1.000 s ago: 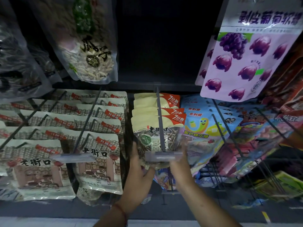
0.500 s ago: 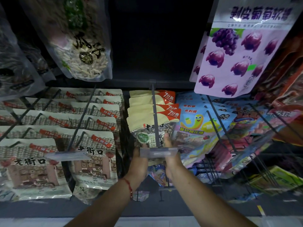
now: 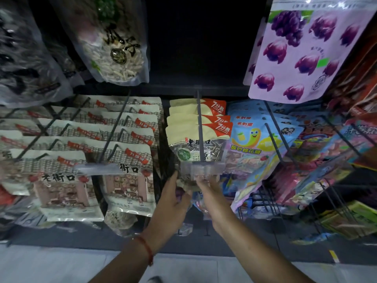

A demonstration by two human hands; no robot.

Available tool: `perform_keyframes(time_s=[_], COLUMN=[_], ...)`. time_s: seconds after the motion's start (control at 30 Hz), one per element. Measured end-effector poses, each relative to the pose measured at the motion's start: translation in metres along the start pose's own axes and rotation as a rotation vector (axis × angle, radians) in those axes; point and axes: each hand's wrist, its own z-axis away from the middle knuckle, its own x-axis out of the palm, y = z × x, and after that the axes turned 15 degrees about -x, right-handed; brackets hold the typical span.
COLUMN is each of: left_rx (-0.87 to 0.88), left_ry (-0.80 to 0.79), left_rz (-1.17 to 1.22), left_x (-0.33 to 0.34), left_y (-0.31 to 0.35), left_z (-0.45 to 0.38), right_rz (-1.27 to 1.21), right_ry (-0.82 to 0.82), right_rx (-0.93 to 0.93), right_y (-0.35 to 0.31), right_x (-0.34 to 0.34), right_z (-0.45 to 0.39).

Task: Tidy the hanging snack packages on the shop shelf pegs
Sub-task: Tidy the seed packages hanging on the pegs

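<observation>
The sunflower seed packet is glossy plastic film (part clear, part printed), hung on a dark matt metal peg tipped with a clear plastic label holder.

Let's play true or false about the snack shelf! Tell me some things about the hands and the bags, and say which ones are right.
1. Both hands hold the bottom of the front sunflower seed bag on the middle peg. True: the left hand and the right hand both reach up to it.
2. The big purple grape bag hangs on the left side. False: it hangs at the upper right.
3. A red string bracelet is on the left wrist. True.
4. The bag with a yellow smiling worm hangs left of the seed bag. False: it hangs just right of it.
5. The right hand holds a pen. False: no pen shows.
</observation>
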Motion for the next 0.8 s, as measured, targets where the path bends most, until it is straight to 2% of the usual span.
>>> perform_keyframes(time_s=[0.1,0.23,0.33,0.57,0.8], left_rx=[0.099,0.245,0.312,0.461,0.546], left_ry=[0.029,0.122,0.184,0.231,0.162], left_rz=[-0.279,-0.565,-0.761,-0.892,-0.878], left_x=[-0.015,-0.036,-0.049,-0.075,-0.063], left_y=[-0.009,-0.021,-0.033,-0.062,-0.068], left_z=[0.023,0.036,0.036,0.035,0.038], right_rz=[0.151,0.571,0.781,0.982,1.008], right_ry=[-0.077,-0.197,-0.213,-0.148,-0.054], right_rx=[-0.117,-0.429,-0.546,-0.436,-0.319], right_y=[-0.008,-0.008,-0.004,0.003,0.007], right_x=[-0.005,-0.01,-0.011,0.0,-0.018], right_z=[0.028,0.054,0.069,0.101,0.13])
